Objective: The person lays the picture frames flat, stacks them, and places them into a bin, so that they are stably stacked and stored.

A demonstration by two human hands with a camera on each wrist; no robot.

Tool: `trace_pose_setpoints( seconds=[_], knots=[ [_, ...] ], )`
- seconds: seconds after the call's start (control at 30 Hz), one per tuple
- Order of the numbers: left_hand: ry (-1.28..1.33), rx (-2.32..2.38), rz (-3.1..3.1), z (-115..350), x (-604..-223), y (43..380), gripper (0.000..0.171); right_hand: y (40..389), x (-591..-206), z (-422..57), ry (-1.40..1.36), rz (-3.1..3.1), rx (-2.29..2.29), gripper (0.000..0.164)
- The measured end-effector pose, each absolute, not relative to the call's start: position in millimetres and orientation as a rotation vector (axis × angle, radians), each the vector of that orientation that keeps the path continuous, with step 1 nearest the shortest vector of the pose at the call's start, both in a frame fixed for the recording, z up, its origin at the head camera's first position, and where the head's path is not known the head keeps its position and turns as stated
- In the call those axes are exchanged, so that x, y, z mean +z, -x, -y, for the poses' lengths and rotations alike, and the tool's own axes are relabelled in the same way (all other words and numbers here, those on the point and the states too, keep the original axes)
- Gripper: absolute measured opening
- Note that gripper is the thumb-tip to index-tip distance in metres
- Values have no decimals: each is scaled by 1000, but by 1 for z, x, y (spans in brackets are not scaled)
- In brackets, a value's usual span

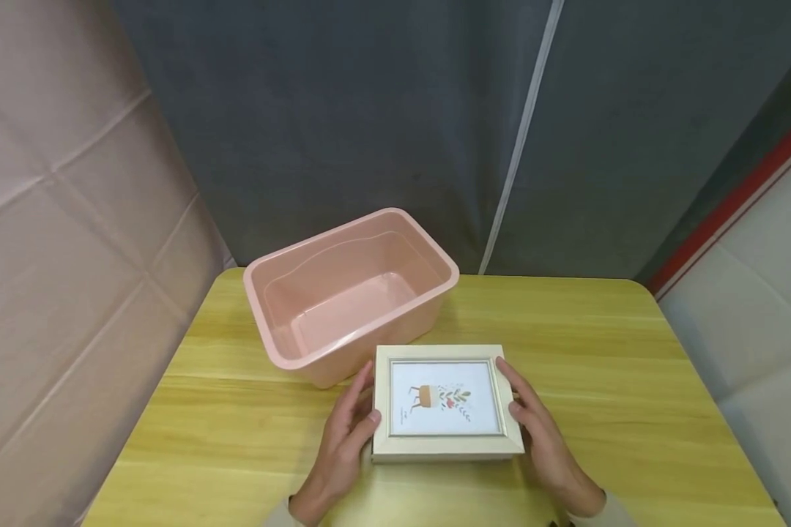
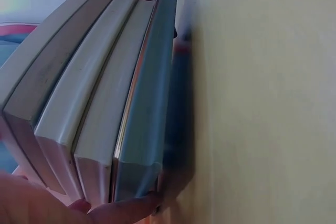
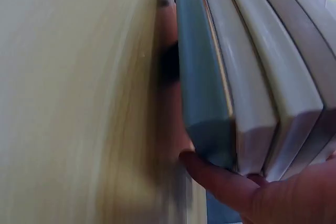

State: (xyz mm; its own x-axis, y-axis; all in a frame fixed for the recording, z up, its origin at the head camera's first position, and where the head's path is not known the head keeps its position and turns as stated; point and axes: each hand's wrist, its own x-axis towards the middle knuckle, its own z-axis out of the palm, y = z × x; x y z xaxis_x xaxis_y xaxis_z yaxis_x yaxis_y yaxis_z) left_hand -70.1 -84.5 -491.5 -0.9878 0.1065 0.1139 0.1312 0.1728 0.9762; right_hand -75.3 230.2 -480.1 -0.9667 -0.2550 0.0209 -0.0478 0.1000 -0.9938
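Observation:
A stack of picture frames (image 1: 444,448) is held level between both hands, close over the wooden table. The top one is cream with a silver inner edge and shows a potted-plant print (image 1: 438,399) turned sideways. My left hand (image 1: 339,443) grips the stack's left side, thumb at the upper edge. On the opposite side my right hand (image 1: 550,443) holds it the same way. Both wrist views show several frames piled flat, pale ones (image 2: 86,72) above a blue-green frame (image 3: 205,77) at the bottom. Fingertips of each hand reach the bottom frame's edge.
An open pink plastic bin (image 1: 352,351) stands at an angle just behind the stack, its inside bare. The wooden table (image 1: 600,366) ends at a dark grey curtain (image 1: 369,110) behind. A pale quilted wall covering (image 1: 72,256) rises on the left.

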Motion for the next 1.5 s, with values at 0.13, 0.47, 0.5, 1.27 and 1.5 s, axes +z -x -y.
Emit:
trace_pose_setpoints(
  seconds=[0.13, 0.47, 0.5, 1.27, 1.5],
  knots=[
    [310, -2057, 2398, 88, -484, 71, 70, 76, -475, -236, 272, -2211, -1932, 56],
    [449, -2051, 2455, 90, -463, 68, 72, 77, -460, -255, 535, -2294, -1930, 62],
    [460, -2050, 2456, 90, -460, 68, 72, 77, -459, -257, 545, -2300, -1934, 62],
    [705, -1945, 2394, 72, -402, 86, 75, 77, -402, -272, 581, -2421, -2051, 58],
    [754, -1905, 2406, 67, -376, 96, 73, 88, -376, -277, 700, -2325, -2161, 58]
  ],
)
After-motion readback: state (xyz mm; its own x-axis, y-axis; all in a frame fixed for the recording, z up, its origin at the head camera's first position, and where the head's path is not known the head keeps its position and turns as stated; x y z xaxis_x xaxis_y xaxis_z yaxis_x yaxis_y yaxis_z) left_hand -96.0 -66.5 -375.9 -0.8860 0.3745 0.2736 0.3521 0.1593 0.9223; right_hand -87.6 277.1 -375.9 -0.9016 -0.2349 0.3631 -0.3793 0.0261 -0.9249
